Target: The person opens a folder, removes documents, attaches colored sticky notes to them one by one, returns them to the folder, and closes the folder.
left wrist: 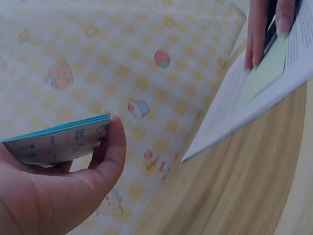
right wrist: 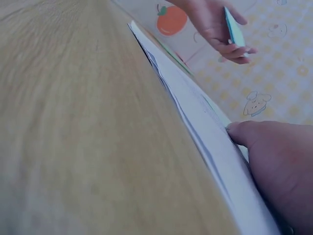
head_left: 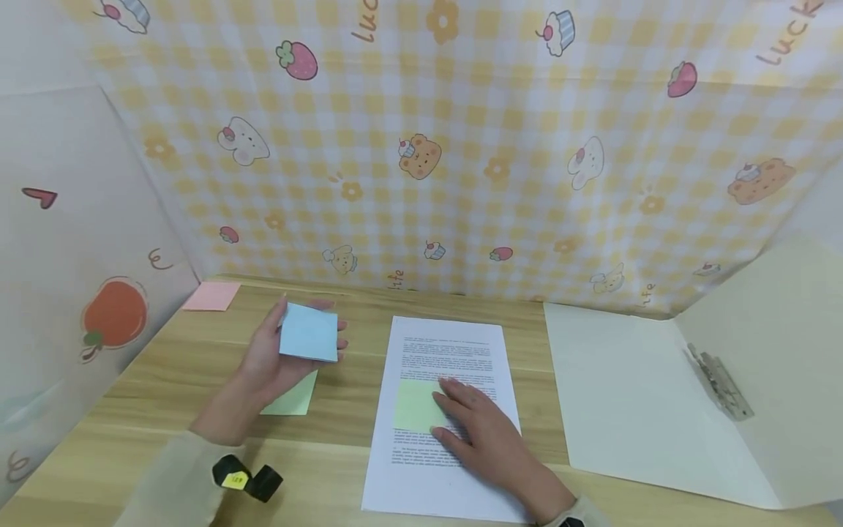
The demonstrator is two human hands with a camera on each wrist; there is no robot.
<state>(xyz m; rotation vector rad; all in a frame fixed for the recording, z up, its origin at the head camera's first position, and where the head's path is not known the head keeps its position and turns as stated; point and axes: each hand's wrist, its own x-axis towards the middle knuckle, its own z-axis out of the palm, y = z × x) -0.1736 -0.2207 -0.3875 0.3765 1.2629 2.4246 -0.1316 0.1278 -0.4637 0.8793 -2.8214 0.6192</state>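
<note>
My left hand [head_left: 266,360] holds a pad of blue sticky notes [head_left: 308,333] above the table, the thumb and curled fingers at its edges. Printing shows on the pad's underside in the left wrist view. A stack of printed paper [head_left: 448,490] lies in front of me, with a light green sticky note [head_left: 415,406] flat on its text. Over the right part of that note and the sheet rests my right hand [head_left: 484,435], fingers loosely extended, fingertips at the note's edge.
Partly under my left hand, a green sticky note pad [head_left: 295,399] lies on the wooden table [head_left: 316,468]. A pink one [head_left: 212,296] is at the back left. To the right, a white folder [head_left: 632,395] stands open, with a metal clip [head_left: 721,384] on its raised cover.
</note>
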